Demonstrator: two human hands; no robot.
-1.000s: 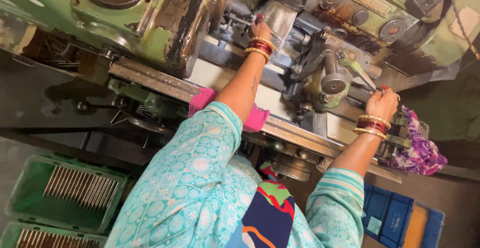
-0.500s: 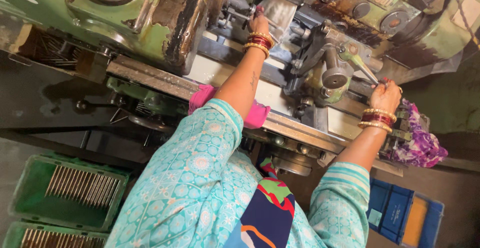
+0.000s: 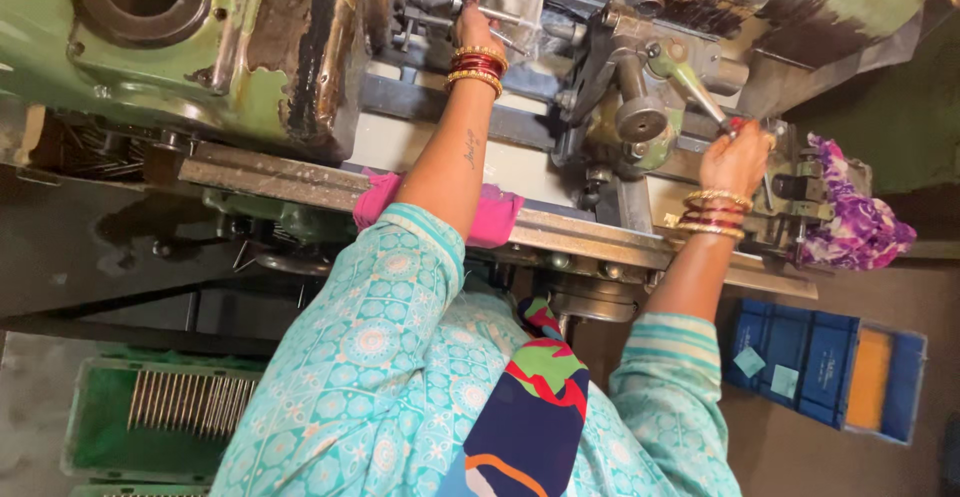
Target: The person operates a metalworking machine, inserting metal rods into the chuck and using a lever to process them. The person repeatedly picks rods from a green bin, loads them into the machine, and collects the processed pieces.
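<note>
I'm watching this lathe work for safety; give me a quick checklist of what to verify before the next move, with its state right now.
1. Right hand gripping the grey metal lever handle: ok, fingers closed around it.
2. Left hand placed at the thin metal rod by the spindle: ok, touching; grip cannot tell.
3. Bangles on the left wrist away from machine parts: not ok, close to them.
4. Purple patterned cloth off the controls: not ok, draped on the green lathe at its right end.
5. Spindle stopped: cannot tell.

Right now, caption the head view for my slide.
Left hand at a green lathe, right hand gripping its lever.
</note>
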